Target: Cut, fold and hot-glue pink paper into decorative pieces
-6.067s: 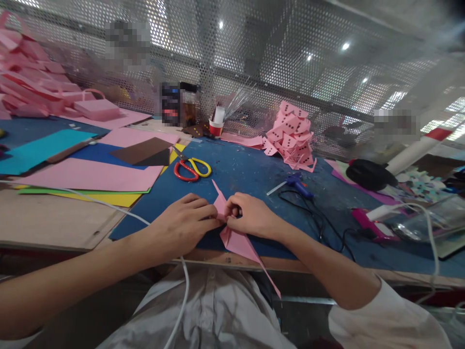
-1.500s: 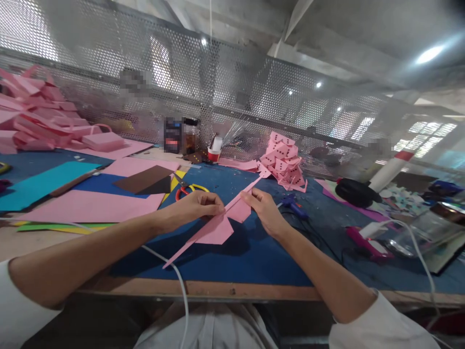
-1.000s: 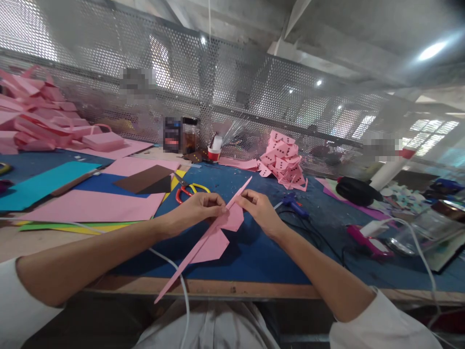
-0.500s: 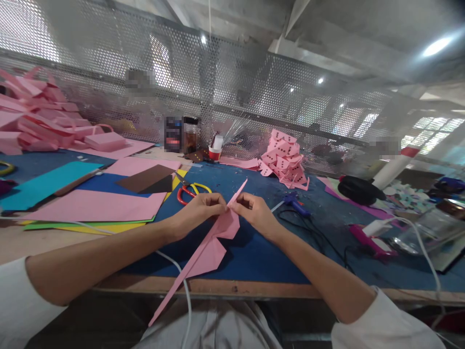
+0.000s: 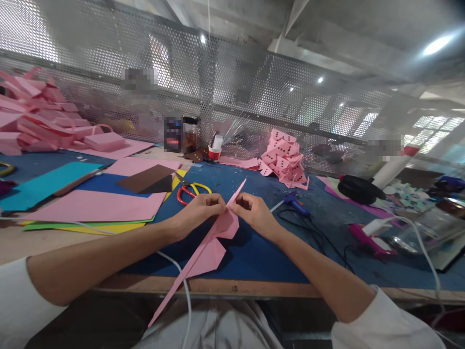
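A folded pink paper cutout slants through the middle of the view, its long narrow strip reaching down past the table's front edge. Near its upper end my left hand pinches it between thumb and fingers. Close beside, my right hand grips the same paper from the other side. The two sets of fingertips almost meet, and they hide part of the fold. Red and yellow handled scissors lie just beyond my left hand. Past my right hand rests a blue glue gun.
Coloured paper sheets lie at left, below a heap of pink paper pieces. A stack of dotted pink cutouts stands at the back. A white cable hangs over the front edge. A clear container is at right.
Almost nothing differs. The tip of the pink paper above my fingers has shifted very slightly left; both hands keep their grip.
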The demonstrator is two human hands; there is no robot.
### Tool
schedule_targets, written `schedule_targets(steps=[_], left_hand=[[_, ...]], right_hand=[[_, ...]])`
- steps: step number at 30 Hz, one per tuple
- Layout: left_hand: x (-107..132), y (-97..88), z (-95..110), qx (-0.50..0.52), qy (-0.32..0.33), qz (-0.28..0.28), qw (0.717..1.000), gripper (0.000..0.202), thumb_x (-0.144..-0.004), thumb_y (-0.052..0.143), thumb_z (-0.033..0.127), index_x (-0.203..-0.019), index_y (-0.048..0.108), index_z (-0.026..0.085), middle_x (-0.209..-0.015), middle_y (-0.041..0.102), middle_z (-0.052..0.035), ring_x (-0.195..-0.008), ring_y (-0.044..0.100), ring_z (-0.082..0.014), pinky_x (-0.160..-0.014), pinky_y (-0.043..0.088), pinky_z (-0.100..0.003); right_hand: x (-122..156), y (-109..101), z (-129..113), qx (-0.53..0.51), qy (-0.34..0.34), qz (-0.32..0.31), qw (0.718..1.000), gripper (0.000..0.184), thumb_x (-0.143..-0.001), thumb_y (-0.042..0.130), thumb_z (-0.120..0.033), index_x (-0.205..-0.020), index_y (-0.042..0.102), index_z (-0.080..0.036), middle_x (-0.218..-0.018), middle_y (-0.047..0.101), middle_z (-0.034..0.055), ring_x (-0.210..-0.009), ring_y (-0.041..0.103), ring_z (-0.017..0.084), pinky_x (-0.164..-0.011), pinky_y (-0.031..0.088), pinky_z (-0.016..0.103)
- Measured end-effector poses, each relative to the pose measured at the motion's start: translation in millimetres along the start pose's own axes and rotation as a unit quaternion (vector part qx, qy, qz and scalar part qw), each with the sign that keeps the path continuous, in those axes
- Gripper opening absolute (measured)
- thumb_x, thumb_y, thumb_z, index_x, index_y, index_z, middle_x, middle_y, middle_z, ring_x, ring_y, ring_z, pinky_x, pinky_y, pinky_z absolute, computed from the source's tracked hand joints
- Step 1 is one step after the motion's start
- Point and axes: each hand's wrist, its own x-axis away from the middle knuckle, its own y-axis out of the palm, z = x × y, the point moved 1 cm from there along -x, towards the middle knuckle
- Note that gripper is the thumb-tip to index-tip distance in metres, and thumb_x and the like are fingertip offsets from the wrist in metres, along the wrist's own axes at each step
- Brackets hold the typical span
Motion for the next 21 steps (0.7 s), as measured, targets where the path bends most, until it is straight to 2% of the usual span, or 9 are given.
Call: schedule_targets(steps=[5, 21], left_hand=[[0.1, 1.1, -0.4, 0.002, -0.002, 0.006, 1.000, 0.015, -0.075, 0.059, 0.030, -0.070, 0.057, 0.016, -0.064, 0.046, 0.0045, -0.061, 0.040, -0.0110, -0.058, 0.029, -0.024], [-0.5, 0.6, -3.8, 0.008, -0.014, 0.005, 1.000, 0.014, -0.075, 0.059, 0.029, -0.070, 0.059, 0.016, -0.063, 0.047, 0.0047, -0.060, 0.041, -0.0108, -0.058, 0.030, -0.024]], right_hand=[[0.5, 0.3, 0.7, 0.013, -0.008, 0.005, 1.000, 0.027, -0.085, 0.061, -0.041, -0.088, 0.065, -0.015, -0.075, 0.058, -0.0010, -0.067, 0.049, 0.011, -0.062, 0.039, 0.023], [3.1, 3.5, -1.9, 0.056, -0.034, 0.029, 0.997, 0.023, -0.086, 0.061, -0.040, -0.086, 0.064, -0.017, -0.079, 0.065, 0.0009, -0.073, 0.058, 0.014, -0.069, 0.045, 0.026]])
